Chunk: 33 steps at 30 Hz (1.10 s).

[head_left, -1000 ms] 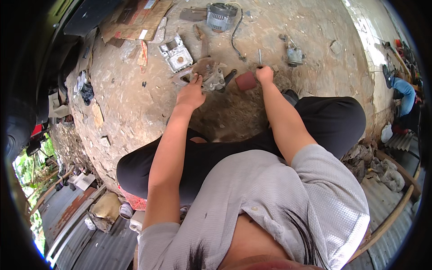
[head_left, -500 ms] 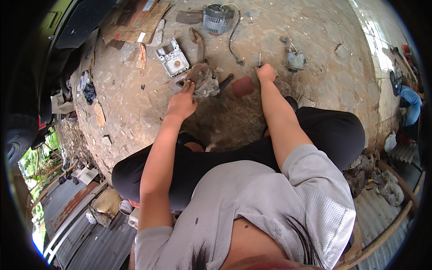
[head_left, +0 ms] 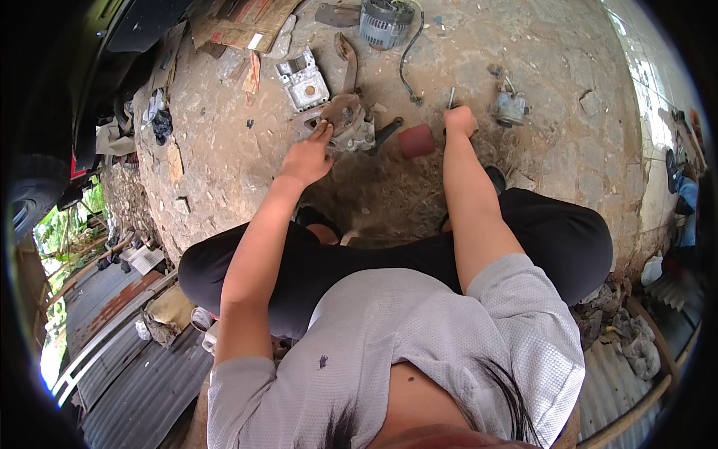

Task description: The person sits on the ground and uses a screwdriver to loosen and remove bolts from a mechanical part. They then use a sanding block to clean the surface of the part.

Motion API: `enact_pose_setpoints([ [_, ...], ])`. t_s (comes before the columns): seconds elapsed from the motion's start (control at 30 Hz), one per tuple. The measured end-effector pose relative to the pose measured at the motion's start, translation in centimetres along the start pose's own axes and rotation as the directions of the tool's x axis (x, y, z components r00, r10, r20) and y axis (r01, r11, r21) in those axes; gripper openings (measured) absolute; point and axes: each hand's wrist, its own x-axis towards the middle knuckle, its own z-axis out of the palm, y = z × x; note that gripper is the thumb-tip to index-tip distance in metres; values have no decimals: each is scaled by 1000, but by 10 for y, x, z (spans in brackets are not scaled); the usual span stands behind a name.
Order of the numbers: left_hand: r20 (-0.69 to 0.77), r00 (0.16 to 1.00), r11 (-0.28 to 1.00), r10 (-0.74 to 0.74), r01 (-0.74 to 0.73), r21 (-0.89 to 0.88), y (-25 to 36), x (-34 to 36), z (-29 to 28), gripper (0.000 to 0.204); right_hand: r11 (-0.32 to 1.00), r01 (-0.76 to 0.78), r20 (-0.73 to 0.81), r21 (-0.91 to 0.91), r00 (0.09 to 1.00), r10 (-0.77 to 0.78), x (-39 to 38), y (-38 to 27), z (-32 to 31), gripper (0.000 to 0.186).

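My left hand (head_left: 307, 157) lies with fingers stretched out on the near left side of a grey cast-metal part (head_left: 354, 135). On top of that casting sits a rusty brown plate (head_left: 343, 110). My right hand (head_left: 458, 121) is closed in a fist resting at the ground. From its top sticks a thin metal rod (head_left: 452, 96); the rest of it is hidden in the fist. Between my hands lie a dark bar with a ring end (head_left: 387, 132), touching or close beside the casting, and a dull red block-like piece (head_left: 416, 141).
Beyond the casting lie a silver metal housing (head_left: 303, 80), a rusty curved lever (head_left: 347, 61) and an alternator (head_left: 385, 24) with a black cable (head_left: 404, 69). Right of my fist stands a small cylindrical motor (head_left: 511, 108). Cardboard (head_left: 243, 26) lies at the far left.
The whole view has shifted, so the floor and parts appear farther right and slightly higher. Both hands keep about the same places on the casting and the rod.
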Motion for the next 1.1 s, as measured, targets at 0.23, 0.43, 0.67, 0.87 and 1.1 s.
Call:
enact_pose_setpoints([
  [0.23,-23,1000,1000,-16,15,-20,0,-4,5,84,998,53,-109,19,993,-51,-18,8,5,37],
  [0.43,15,1000,1000,-17,17,-3,3,0,-3,84,992,120,-177,-40,976,-125,3,19,20,40],
  [0.67,18,999,998,-41,42,-40,-9,-6,13,86,989,146,-110,-20,983,-147,-24,0,17,34],
  [0.87,19,1000,998,1,0,-63,0,4,2,88,360,-279,421,891,805,-418,35,5,27,17],
  [1.1,41,998,997,-40,43,-66,-7,-7,9,88,406,-415,573,814,458,-679,-49,-36,4,11],
])
